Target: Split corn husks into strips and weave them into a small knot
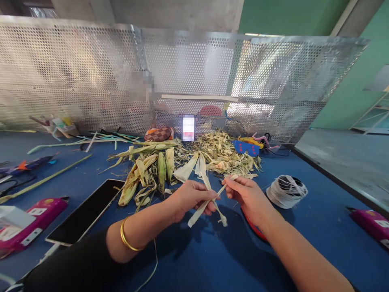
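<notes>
Pale dried corn husk strips (203,168) cross one another between my hands, above the blue table. My left hand (193,198) pinches them where they cross, thumb on top; wide ends fan out beyond it and narrower tails hang below. My right hand (246,195) is closed at the fingertips on the upper end of one narrow, folded strip. A red curved thing (258,232), perhaps a handle, lies beneath my right wrist and is partly hidden. To the right of that hand stands a spool of white string (278,196).
Loose corn husks (161,166) and a heap of shredded husk (225,150) spread across the table's middle. At left lie a large smartphone (88,213) and a magenta power strip (45,209). A perforated metal screen (188,56) borders the far edge.
</notes>
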Motion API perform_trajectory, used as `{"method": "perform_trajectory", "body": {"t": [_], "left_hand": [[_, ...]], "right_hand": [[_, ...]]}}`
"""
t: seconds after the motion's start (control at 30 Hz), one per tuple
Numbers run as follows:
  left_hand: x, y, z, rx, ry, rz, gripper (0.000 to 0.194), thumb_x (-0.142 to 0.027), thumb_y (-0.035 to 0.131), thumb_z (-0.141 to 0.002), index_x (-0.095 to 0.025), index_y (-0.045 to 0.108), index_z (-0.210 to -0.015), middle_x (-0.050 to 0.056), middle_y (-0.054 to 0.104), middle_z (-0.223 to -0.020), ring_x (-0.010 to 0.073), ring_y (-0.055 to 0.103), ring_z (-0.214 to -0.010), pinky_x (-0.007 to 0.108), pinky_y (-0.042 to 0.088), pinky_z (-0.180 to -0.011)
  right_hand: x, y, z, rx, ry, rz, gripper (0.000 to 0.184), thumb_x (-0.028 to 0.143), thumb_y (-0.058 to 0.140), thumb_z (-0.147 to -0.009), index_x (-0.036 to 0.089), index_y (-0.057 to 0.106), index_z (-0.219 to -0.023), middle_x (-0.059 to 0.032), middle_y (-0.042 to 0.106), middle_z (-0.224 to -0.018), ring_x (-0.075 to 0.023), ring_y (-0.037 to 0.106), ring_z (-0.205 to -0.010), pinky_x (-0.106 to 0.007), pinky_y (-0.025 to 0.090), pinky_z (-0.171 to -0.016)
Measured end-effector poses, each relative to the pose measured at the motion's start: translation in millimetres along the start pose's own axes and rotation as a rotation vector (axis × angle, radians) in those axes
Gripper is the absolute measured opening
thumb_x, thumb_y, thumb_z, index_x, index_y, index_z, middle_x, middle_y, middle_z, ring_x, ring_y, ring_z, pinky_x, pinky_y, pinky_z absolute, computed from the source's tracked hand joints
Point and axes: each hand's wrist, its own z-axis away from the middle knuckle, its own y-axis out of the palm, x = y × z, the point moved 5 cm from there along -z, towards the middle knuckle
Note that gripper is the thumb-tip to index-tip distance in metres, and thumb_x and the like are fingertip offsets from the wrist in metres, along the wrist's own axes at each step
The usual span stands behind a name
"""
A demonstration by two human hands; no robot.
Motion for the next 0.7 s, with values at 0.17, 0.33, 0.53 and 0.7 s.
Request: {"method": "perform_trajectory", "body": {"t": [0.17, 0.33, 0.53, 0.7], "left_hand": [[2, 1.2, 0, 0.017, 0.001, 0.060, 0.033, -0.041, 0.073, -0.064, -0.012, 0.071, -0.077, 0.006, 0.070, -0.065, 0.0141, 0.064, -0.058, 0.025, 0.048, -0.060], [-2, -1.8, -1, -0.013, 0.054, 0.255, 0.034, -0.034, 0.075, -0.060, -0.011, 0.069, -0.085, 0.010, 0.073, -0.079, 0.0197, 0.069, -0.072, 0.028, 0.051, -0.069], [-8, -7.9, 1, -0.175, 0.138, 0.337, 0.029, -0.019, 0.074, -0.056, -0.012, 0.067, -0.083, 0.005, 0.069, -0.069, 0.0146, 0.064, -0.064, 0.027, 0.050, -0.067], [-11, -6.6, 3, -0.156, 0.164, 0.352, 0.029, -0.020, 0.077, -0.054, -0.012, 0.065, -0.079, 0.007, 0.070, -0.073, 0.0147, 0.062, -0.066, 0.027, 0.049, -0.066]], "right_hand": [[6, -13, -3, -0.150, -0.239, 0.245, 0.025, 0.040, 0.063, -0.074, 0.016, 0.066, -0.080, -0.0025, 0.061, -0.068, -0.0160, 0.057, -0.062, -0.031, 0.047, -0.064], [42, -2, 24, -0.188, -0.946, 0.844, 0.021, 0.018, 0.050, -0.085, 0.020, 0.064, -0.101, -0.0071, 0.061, -0.088, -0.0202, 0.057, -0.083, -0.035, 0.046, -0.075], [31, 34, 43, 0.277, -1.230, 1.263, 0.029, 0.007, 0.041, -0.088, 0.019, 0.064, -0.102, -0.0075, 0.062, -0.087, -0.0193, 0.053, -0.079, -0.033, 0.044, -0.069], [19, 41, 45, 0.317, -1.261, 1.298, 0.020, 0.011, 0.045, -0.089, 0.017, 0.064, -0.094, -0.0058, 0.063, -0.084, -0.0183, 0.055, -0.082, -0.034, 0.043, -0.075]]}}
